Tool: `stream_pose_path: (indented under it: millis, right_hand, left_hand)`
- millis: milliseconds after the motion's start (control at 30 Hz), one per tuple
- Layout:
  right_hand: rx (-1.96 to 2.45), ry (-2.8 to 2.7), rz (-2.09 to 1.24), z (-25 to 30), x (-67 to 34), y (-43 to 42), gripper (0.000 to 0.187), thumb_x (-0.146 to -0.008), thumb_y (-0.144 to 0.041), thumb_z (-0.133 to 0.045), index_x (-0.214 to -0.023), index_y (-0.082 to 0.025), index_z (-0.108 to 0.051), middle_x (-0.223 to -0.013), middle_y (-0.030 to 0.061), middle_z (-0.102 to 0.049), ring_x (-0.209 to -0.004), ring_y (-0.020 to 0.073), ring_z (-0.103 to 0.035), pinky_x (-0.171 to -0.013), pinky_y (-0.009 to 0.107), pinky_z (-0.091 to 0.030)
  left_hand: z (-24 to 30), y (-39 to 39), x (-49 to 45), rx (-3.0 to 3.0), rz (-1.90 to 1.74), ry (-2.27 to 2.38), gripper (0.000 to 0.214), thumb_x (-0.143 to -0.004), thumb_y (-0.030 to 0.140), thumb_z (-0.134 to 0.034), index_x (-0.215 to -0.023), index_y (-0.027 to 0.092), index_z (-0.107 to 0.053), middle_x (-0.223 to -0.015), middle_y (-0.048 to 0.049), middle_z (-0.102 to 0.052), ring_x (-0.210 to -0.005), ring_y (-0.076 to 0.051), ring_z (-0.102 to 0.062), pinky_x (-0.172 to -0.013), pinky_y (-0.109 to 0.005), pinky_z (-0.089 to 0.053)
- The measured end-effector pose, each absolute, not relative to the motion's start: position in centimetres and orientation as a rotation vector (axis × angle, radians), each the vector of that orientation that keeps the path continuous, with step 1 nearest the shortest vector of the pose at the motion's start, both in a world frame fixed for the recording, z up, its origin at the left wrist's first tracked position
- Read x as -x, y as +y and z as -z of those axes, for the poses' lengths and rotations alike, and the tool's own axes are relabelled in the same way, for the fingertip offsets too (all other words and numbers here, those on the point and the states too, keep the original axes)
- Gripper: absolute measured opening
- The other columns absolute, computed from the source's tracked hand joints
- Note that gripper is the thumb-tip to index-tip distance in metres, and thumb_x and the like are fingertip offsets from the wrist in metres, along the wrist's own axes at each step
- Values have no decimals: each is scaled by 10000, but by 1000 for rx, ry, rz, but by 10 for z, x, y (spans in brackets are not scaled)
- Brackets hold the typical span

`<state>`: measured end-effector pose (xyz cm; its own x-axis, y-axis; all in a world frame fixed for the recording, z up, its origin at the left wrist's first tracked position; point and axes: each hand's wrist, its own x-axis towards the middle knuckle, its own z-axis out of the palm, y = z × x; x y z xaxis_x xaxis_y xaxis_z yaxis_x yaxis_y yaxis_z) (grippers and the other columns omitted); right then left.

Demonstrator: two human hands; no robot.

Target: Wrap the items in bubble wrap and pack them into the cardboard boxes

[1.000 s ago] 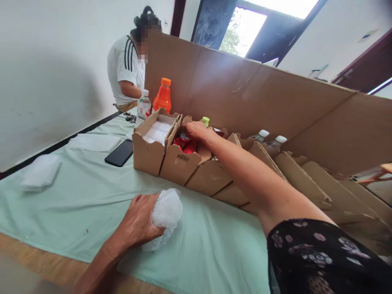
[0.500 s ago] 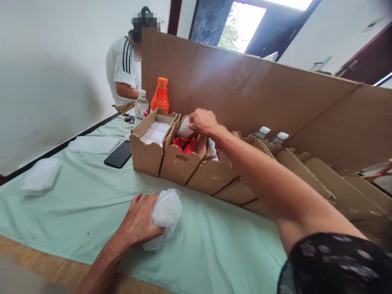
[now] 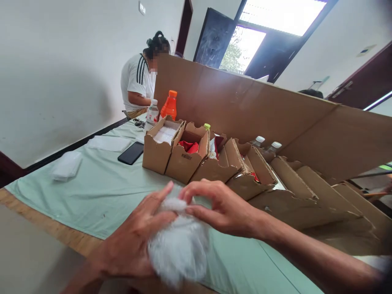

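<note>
A bundle wrapped in white bubble wrap (image 3: pixel 180 245) is lifted above the near table edge, blurred by motion. My left hand (image 3: pixel 134 245) grips it from the left and below. My right hand (image 3: pixel 217 206) pinches the top of the wrap with thumb and fingers. Just behind them stands a row of small open cardboard boxes (image 3: pixel 183 157); one holds white foam, another something red.
A tall cardboard sheet (image 3: pixel 260 110) backs the boxes. An orange bottle (image 3: pixel 169 106), water bottles (image 3: pixel 152 114) and a black phone (image 3: pixel 131 153) lie on the green cloth (image 3: pixel 98 183). White wrap stacks (image 3: pixel 65 166) sit at left. Another person (image 3: pixel 139 85) sits at the far end.
My right hand left the boxes and came back to the wrapped bundle. My left hand lifted the bundle off the cloth. The view shifted nearer and to the left.
</note>
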<state>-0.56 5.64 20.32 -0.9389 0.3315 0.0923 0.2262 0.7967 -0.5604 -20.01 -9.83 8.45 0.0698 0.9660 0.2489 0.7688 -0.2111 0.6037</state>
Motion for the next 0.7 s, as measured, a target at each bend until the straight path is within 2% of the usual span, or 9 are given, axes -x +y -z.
stream_pose_path:
  millis: [67,133,200,233,333,433,500,600,700]
  right_hand:
    - [383,-2898,-826,-210,31,73,139,-913,-267,-658,-1022,-238,-740,-1084,28,-799,-991,198,-730,-892,315,-543]
    - [508,-2856,-622,-225,64,103,188,-923,-239,-628,-1059,-205,-753,-1070,39,-796,-970,197,-728,-853,295,-537]
    - [721,-2782,-259,-240,101,136,252,-953,-177,-539,-1071,-169,-762,-999,52,-791,-909,189,-718,-802,285,-517]
    - [807,-2815,-70,-245,121,152,287,-962,-158,-512,-1105,-163,-761,-1028,61,-789,-918,188,-714,-800,286,-507]
    - [937,-3061,290,-243,178,189,266,-957,-211,-585,-1153,-184,-763,-1162,82,-777,-1044,222,-702,-855,309,-496]
    - [955,-3216,334,-220,222,209,291,-805,-229,-782,-1096,-209,-794,-1126,90,-791,-1082,275,-703,-889,348,-505]
    - [961,-3262,328,-202,239,215,361,-729,-181,-822,-1085,-234,-804,-1092,84,-799,-1075,285,-709,-877,351,-516]
    - [971,-3241,284,-189,247,221,351,-725,-123,-785,-1057,-235,-813,-1108,93,-796,-1106,294,-708,-872,348,-520]
    - [1000,-3128,215,-199,235,223,228,-794,-141,-730,-1002,-192,-808,-1066,99,-793,-1063,283,-720,-843,333,-522]
  left_hand:
    - [-73,-84,209,-1996,-828,1761,532,-716,296,-730,-1243,276,-658,-1315,-120,-633,-1186,-319,-628,-992,-407,-529]
    - [-57,-66,219,-1855,-744,1945,492,-703,238,-672,-1195,247,-650,-1131,-87,-665,-1040,-283,-658,-925,-383,-536]
    - [-40,-54,227,-1737,-689,2083,449,-727,245,-647,-1176,240,-639,-1077,-70,-663,-1021,-274,-662,-910,-369,-527]
    - [-34,-50,230,-1712,-680,2106,441,-743,259,-645,-1184,241,-631,-1082,-68,-663,-1038,-273,-662,-910,-361,-521]
    - [-26,-47,231,-1702,-681,2119,448,-744,281,-659,-1189,245,-616,-1092,-68,-657,-1059,-275,-655,-902,-351,-508]
    - [-28,-49,229,-1693,-677,2098,490,-708,265,-673,-1193,241,-609,-1093,-73,-651,-1052,-283,-646,-891,-359,-501]
    - [-29,-49,230,-1685,-680,2088,487,-700,259,-669,-1183,231,-609,-1099,-80,-645,-1052,-290,-638,-887,-370,-500]
    - [-29,-47,231,-1673,-682,2085,487,-693,250,-664,-1176,219,-609,-1105,-86,-639,-1060,-295,-632,-894,-381,-499]
    - [-28,-47,232,-1660,-665,2090,511,-690,253,-670,-1195,215,-609,-1113,-91,-642,-1071,-299,-632,-907,-388,-497]
